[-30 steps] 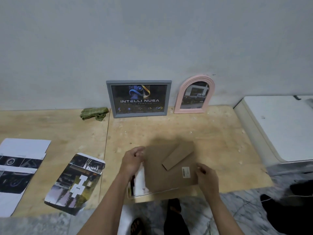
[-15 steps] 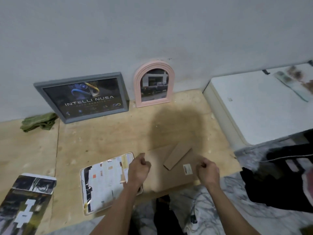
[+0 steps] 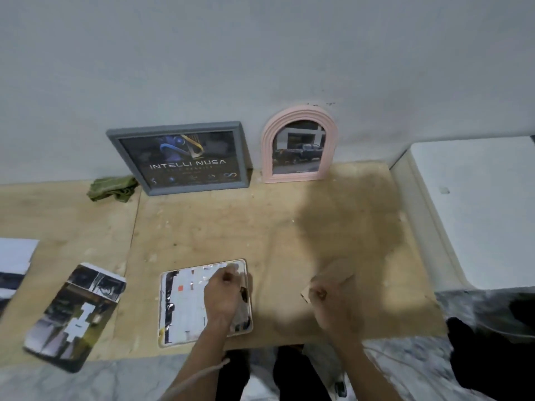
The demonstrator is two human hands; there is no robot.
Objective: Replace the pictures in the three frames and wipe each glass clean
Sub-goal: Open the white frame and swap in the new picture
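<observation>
Lower middle of the frame: the third frame (image 3: 185, 308) lies face down on the plywood table (image 3: 289, 227), back open, with a patchy white-and-black picture showing inside it. The person's left hand (image 3: 221, 296) sits on the right side of that frame with its fingers curled at the top right corner — it seems to be pinching the picture's edge, but motion blur makes that hard to call. To the right, the right hand (image 3: 333, 299) is clenched around the brown cardboard backing (image 3: 333, 274), lifted off the frame and well apart from it; that whole area is pretty smeared.

Up against the wall in the middle, the grey frame (image 3: 176, 157) leans with an "INTELLI NUSA" print in it, and just beside it on the right the pink arched frame (image 3: 299, 146) leans too, showing a dark truck photo. A green cloth (image 3: 113, 189) is bunched up just left of the grey frame.

Lower left, a loose printed picture (image 3: 75, 314) hangs slightly over the table edge, with more sheets (image 3: 14, 264) at the far left border. A white cabinet (image 3: 477, 209) fills the right side.
</observation>
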